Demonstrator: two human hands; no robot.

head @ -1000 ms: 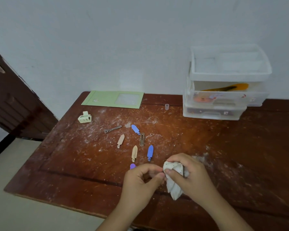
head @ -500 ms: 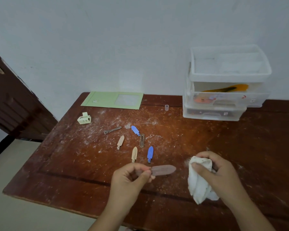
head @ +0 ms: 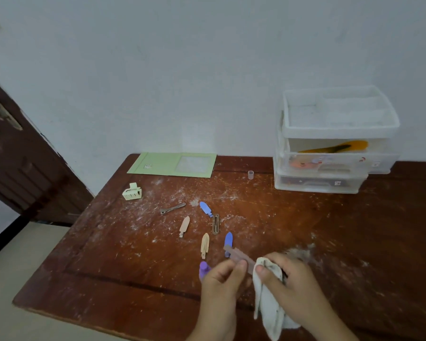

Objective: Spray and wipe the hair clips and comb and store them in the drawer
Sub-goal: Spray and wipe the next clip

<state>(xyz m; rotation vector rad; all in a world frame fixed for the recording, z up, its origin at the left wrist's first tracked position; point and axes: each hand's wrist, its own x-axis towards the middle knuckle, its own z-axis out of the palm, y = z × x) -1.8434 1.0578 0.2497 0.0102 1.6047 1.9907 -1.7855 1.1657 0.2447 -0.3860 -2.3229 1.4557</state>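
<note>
Your left hand (head: 221, 279) pinches the mauve hair clip (head: 239, 255) by its near end, thumb and fingers curled tight on it, just above the counter (head: 354, 242) near the middle of its front edge. Your right hand (head: 288, 281) holds the white cloth (head: 268, 299) bunched in curled fingers, and the cloth's top fold meets the clip's other end.

To wipe well, fold the cloth round both faces of the clip and draw it along the whole length, not just the tip. Then shift your left pinch to the cleaned part and wipe the end your fingers now cover. Keep the pinch firm; a thin, smooth clip like this would probably slip if the cloth drags hard. Whether the clip is wet from spraying cannot be told.

Seven more clips lie on the counter beyond your hands: two blue, two beige, a brown one, a grey metal one and a purple clip (head: 203, 268) partly hidden behind your left hand. A pale claw clip (head: 132, 192) sits towards the left edge. The drawers (head: 335, 143) stand at the back right corner; the upper drawer looks pulled out a little, an orange item inside.
</note>
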